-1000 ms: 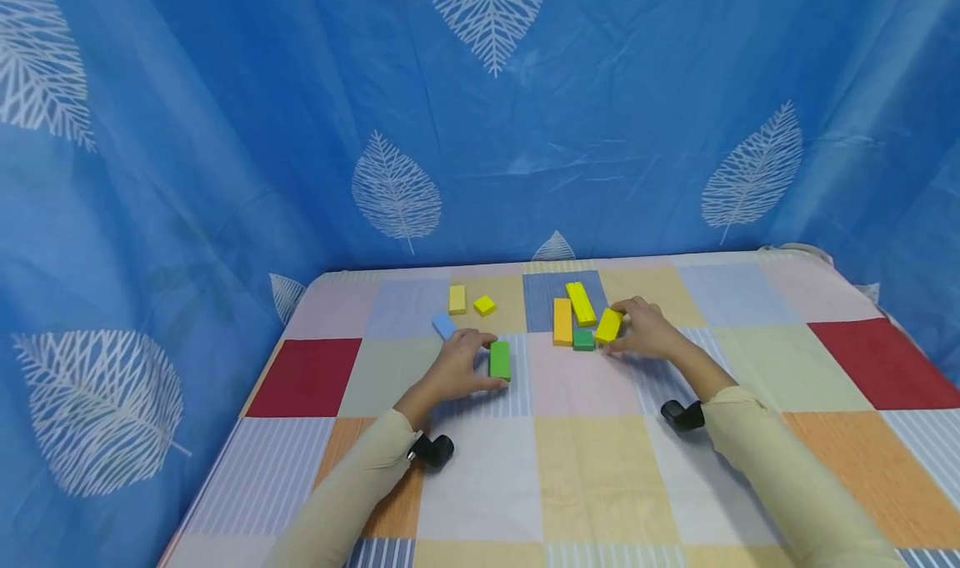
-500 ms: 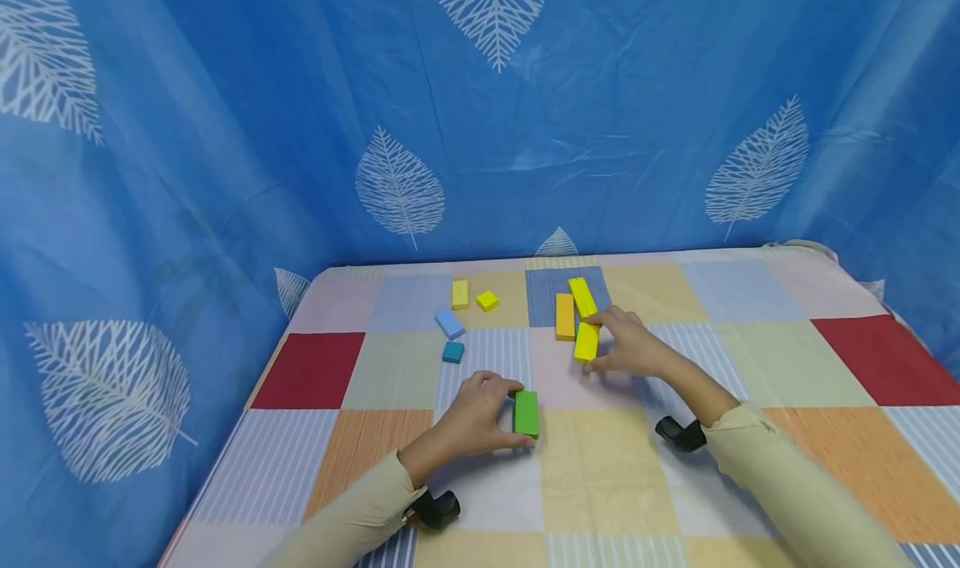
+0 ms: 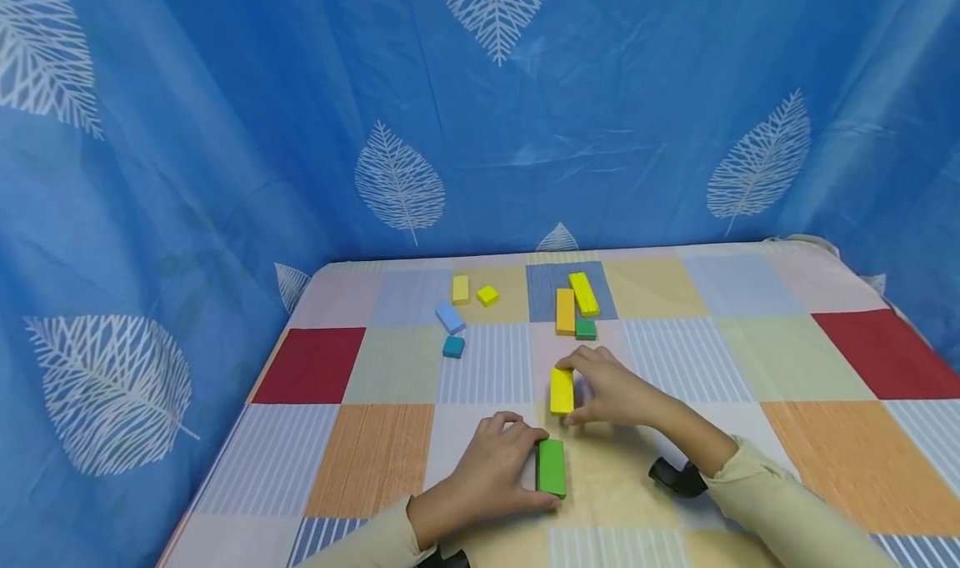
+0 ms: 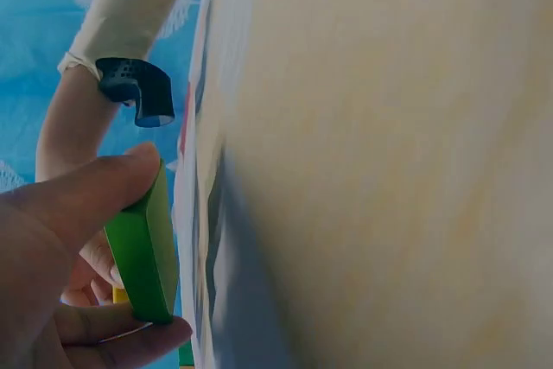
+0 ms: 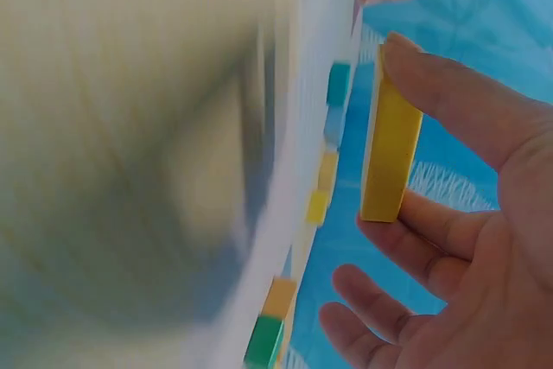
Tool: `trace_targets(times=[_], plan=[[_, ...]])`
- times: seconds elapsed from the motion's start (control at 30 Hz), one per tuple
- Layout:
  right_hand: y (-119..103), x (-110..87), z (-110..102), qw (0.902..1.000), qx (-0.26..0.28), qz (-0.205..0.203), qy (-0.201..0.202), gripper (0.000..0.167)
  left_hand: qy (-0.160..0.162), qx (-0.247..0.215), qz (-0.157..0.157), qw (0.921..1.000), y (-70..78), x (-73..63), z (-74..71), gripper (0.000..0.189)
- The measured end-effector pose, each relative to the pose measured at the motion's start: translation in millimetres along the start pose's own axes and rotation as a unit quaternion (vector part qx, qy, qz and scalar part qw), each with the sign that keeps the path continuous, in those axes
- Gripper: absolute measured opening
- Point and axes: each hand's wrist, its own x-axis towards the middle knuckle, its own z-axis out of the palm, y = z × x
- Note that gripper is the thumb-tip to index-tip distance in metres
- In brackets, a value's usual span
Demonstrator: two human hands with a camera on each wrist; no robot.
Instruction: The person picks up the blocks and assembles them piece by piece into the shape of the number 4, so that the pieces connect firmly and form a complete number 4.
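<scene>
My left hand point(image 3: 495, 476) pinches a green rectangular block point(image 3: 551, 469) by its two ends, thumb at the near end and fingers at the far end. In the left wrist view the green block point(image 4: 145, 248) stands off the cloth between thumb and fingertips. My right hand point(image 3: 615, 389) pinches a yellow rectangular block point(image 3: 562, 391) the same way, a little farther from me than the green one. The right wrist view has this yellow block point(image 5: 390, 149) above the cloth, with the two lower fingers loosely curled and away from it.
An orange block point(image 3: 565, 311), a long yellow block point(image 3: 583, 294) and a dark green block point(image 3: 586, 329) lie grouped at the back. Left of them are a pale yellow block point(image 3: 461, 290), a small yellow block point(image 3: 488, 295), a blue block point(image 3: 451, 318) and a teal block point(image 3: 453, 347).
Both hands have drawn back toward the person with their blocks. The left moved right and nearer; the right brought the yellow block left and nearer, away from the back group.
</scene>
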Motion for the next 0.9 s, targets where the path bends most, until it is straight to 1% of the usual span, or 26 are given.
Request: trace_targets(times=[0.1,0.23,0.33,0.5,0.7,0.9], plan=[[-7,-3.8,2,0.9999,0.0,-0.009,-0.01,0.064,0.008,0.01,0.004,0.9999,2.9,-2.2,0.5,0.071],[-12,-6.0,4,0.9996,-0.005,-0.022,-0.015,0.063,0.028,0.042,0.027,0.9984,5.3,-5.3,0.5,0.071],[-14,-6.4,6,0.9995,-0.005,-0.021,-0.021,0.065,0.036,0.072,0.04,0.9959,7.7,-8.1,0.5,0.072],[-17,-6.3,12,0.9992,-0.006,-0.015,-0.037,0.067,0.043,0.102,0.045,0.9928,9.7,-10.5,2.0,0.073],[-17,-4.7,19,0.9986,-0.012,-0.003,-0.051,0.066,0.029,0.115,0.046,0.9919,10.3,-11.9,2.9,0.073],[-18,-5.6,25,0.9983,-0.002,0.013,-0.057,0.065,0.017,0.119,0.048,0.9916,12.0,-13.2,5.1,0.075]])
